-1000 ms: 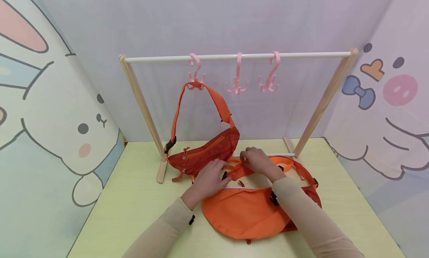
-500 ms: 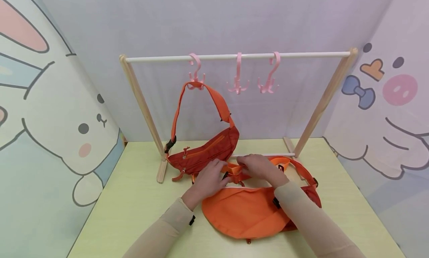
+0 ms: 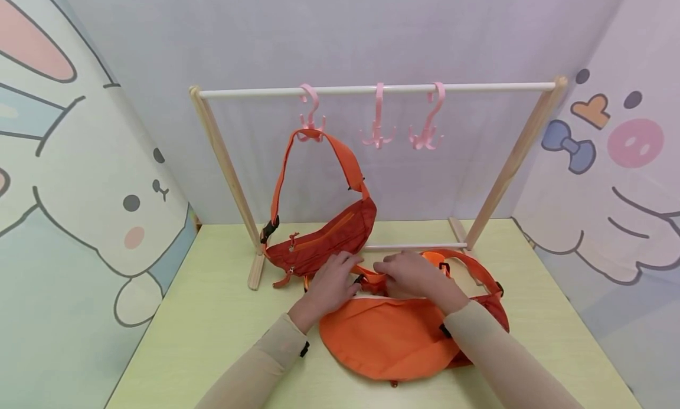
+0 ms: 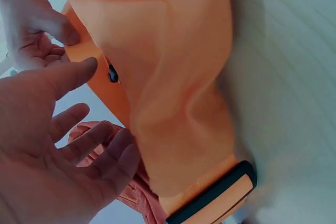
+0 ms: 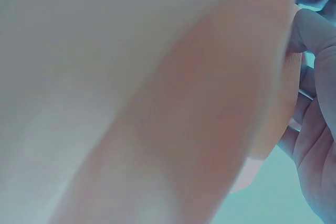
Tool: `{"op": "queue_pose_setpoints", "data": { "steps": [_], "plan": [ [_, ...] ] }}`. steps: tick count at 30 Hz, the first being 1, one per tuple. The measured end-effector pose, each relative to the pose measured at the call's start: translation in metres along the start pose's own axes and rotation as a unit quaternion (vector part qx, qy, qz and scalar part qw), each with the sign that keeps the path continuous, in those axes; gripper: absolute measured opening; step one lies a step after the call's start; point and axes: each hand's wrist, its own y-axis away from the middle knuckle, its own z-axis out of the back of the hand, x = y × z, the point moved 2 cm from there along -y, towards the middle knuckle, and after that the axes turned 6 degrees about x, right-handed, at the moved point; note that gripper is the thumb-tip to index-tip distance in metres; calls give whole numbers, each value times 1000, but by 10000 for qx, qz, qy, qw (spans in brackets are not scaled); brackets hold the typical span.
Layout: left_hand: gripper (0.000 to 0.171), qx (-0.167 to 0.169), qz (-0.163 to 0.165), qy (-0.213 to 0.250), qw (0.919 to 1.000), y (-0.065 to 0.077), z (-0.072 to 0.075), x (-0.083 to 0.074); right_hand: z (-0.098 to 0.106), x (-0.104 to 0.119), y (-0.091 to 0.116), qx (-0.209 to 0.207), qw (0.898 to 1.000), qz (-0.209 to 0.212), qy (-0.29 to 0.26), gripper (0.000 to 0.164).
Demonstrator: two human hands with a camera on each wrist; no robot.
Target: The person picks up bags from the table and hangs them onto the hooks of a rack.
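The orange bag (image 3: 382,338) lies flat on the table (image 3: 175,338); take it as the dial centre, with twelve o'clock toward the rack (image 3: 494,91). Step in hand, as judged from here: handling of the orange strap (image 3: 370,273) just beyond the bag's twelve o'clock edge. The next move appears to call for a two-sided grip, with the strap kept untwisted. Condition: smooth orange panel, lightly creased, white edging along the upper side, rounded lower side. The right hand (image 3: 409,276), at one o'clock, pinches the strap between thumb and curled fingers. The left hand (image 3: 330,284), between ten and eleven, has its thumb apart and fingers loosely bent; no hold shows. A dark red section (image 3: 494,310) shows at two o'clock; whether it belongs to the same bag cannot be told. At eleven, a dark red bag (image 3: 324,238) has its strap looped over a pink hook (image 3: 310,111).
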Motion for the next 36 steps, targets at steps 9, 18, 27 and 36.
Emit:
{"op": "queue_pose_setpoints", "data": {
  "steps": [9,18,27,36],
  "plan": [
    [35,36,51,-234,9997,0,-3,5,20,11,15,-298,9986,122,409,22],
    [20,-163,-79,-337,9993,0,-3,8,42,9,30,-460,9987,-104,176,18],
    [17,-548,-404,-406,9969,3,7,2,62,5,43,-701,9969,-340,64,20],
    [21,-869,-191,176,9959,9,30,-12,77,2,51,-1296,9903,-482,-139,17]
  ]
}}
